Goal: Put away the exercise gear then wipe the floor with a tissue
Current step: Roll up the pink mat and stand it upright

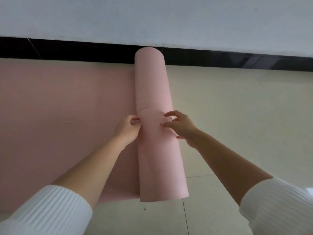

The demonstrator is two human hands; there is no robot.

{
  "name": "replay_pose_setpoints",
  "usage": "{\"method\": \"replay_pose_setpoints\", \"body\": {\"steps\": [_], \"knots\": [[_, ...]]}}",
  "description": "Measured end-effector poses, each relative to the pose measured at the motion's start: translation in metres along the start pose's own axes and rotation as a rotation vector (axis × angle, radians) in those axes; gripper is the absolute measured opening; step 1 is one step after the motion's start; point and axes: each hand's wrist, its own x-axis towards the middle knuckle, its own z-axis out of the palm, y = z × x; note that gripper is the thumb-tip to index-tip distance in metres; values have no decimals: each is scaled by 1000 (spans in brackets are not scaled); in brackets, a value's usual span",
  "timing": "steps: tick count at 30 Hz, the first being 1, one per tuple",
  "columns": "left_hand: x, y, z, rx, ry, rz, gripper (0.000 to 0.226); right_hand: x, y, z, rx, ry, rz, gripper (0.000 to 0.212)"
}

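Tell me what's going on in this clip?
A person in white sleeves appears to be rolling up a pink yoga mat on a tiled floor. Part of it is already a cylinder that reaches to the wall. The rest lies flat to the cylinder's left. The left hand curls its fingers at the seam where the roll meets the flat part. The right hand rests on top of the roll with its fingers spread. No tissue is in view.

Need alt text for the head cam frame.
Two hands work a partly rolled pink exercise mat on a pale tiled floor: the left hand at the roll's left edge, the right hand touching its top. The unrolled part lies flat to the left.
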Motion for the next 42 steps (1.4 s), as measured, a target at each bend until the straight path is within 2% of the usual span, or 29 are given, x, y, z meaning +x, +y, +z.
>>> {"method": "replay_pose_setpoints", "body": {"steps": [2,5,6,8,9,12,15,17,19,21,23,25,28,30,33,36,38,40,42], "knots": [[-4,-10,-14,-105,-124,-81,31,-1,-3,8,44,27,0,35],[-13,-23,-32,-186,-269,-133,46,2,-4,20,277,74,84,51],[-16,-26,-38,-201,-287,-131,48,2,-7,28,228,110,100,55],[-17,-32,-48,-169,-261,-106,49,3,-13,44,-114,201,88,55],[-14,-35,-53,-143,-232,-87,47,1,-18,51,-203,216,70,52],[-10,-40,-70,-139,-148,-44,44,-16,-37,72,-87,81,91,36],[-12,-46,-91,-222,-166,-122,30,-29,-48,85,-17,22,45,23],[-15,-47,-103,-313,-236,-192,24,-33,-49,94,78,15,26,32],[-17,-52,-112,-353,-291,-199,39,-34,-45,106,144,46,64,51],[-20,-59,-117,-372,-232,-177,55,-30,-41,122,-60,100,89,78],[-23,-63,-119,-385,-137,-180,58,-26,-37,134,-144,74,92,91],[-22,-67,-122,-376,-79,-166,52,-25,-35,138,-55,50,63,81],[-19,-82,-130,-338,7,-144,36,-27,-32,136,64,27,-31,47],[-21,-92,-138,-350,88,-147,19,-30,-33,137,178,-28,-75,35],[-29,-101,-153,-302,194,-166,15,-30,-35,154,247,-101,-168,47],[-45,-98,-163,-212,157,-193,11,-28,-36,179,-91,56,-241,59],[-58,-92,-164,-116,104,-199,10,-30,-34,189,-221,128,-144,64],[-73,-84,-163,-13,47,-187,21,-38,-31,195,-177,72,-62,66],[-86,-81,-163,51,44,-170,30,-49,-31,198,-137,-12,-109,58]]}}
